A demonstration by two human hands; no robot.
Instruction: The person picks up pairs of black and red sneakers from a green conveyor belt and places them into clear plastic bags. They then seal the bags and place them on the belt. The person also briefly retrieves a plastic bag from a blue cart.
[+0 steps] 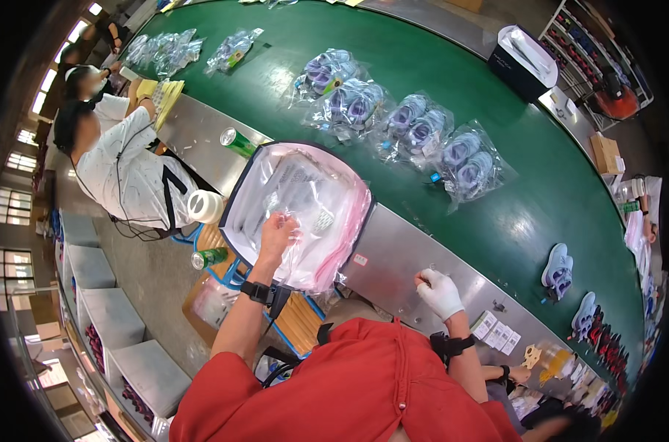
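Note:
In front of me to the left is a dark-rimmed box [235, 193] holding a stack of clear plastic bags [305, 184]. My left hand [277, 234], bare, reaches over its near side, with the fingers drawn together on the clear plastic of a bag. My right hand [439, 292], in a white glove, is over the metal edge of the bench [382, 243]. Its thumb and fingers are curled together, and what they may pinch is too small to make out. Pairs of pale blue shoes in clear bags [415, 121] lie on the green belt [275, 96] beyond the box.
Unbagged shoes [557, 271] sit on the belt at right. Green cans [236, 141] and a white-lidded jar [205, 206] flank the box. Small label stacks [496, 331] lie right of my glove. A person in white [128, 162] works at left; another person's hand [519, 374] shows at lower right.

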